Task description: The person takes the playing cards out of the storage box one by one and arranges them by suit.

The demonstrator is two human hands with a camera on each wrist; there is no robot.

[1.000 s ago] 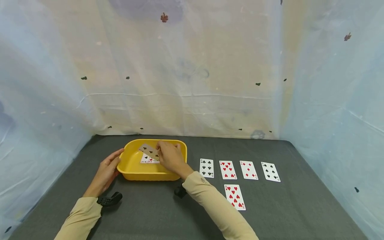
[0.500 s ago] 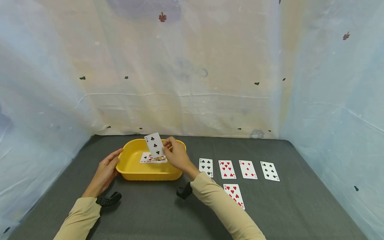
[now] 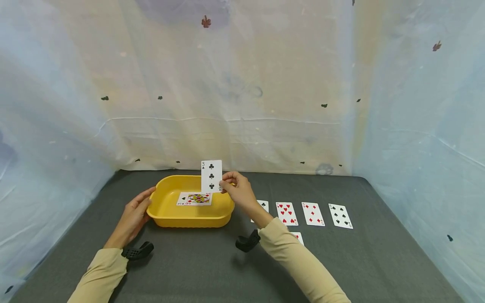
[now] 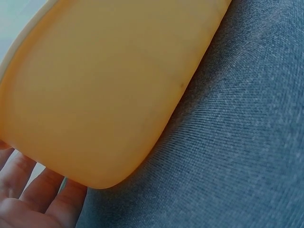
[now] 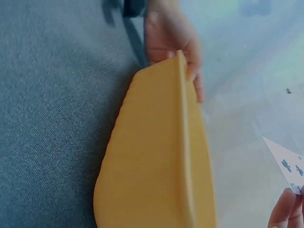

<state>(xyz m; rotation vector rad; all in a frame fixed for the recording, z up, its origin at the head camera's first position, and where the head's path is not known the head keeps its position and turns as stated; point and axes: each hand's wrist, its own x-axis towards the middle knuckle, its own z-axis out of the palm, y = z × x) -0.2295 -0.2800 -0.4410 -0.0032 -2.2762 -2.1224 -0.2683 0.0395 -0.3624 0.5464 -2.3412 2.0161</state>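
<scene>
In the head view, my right hand [image 3: 240,193] pinches a playing card, the three of clubs [image 3: 211,173], by its lower right corner. It holds the card face up towards me over the yellow plastic tray [image 3: 163,208]. In the right wrist view, the card [image 5: 287,164] shows only in part at the right edge. My left hand [image 3: 133,219] grips the tray's left end, thumb by the rim, and its fingers [image 4: 45,190] lie against the end wall in the left wrist view. Overlapping cards, a queen [image 3: 198,198] on top, lie inside the tray.
Face-up cards lie on the dark grey cloth right of the tray: a seven of hearts [image 3: 286,213], a diamonds card [image 3: 313,213], a spades card [image 3: 340,216]. My right forearm partly covers a clubs card [image 3: 264,205] and a hearts card [image 3: 299,237]. A pale curtain [image 3: 242,84] hangs behind.
My right hand has lifted the three of clubs out of the tray, turned it upright and moved right. The left hand stays at the tray's end.
</scene>
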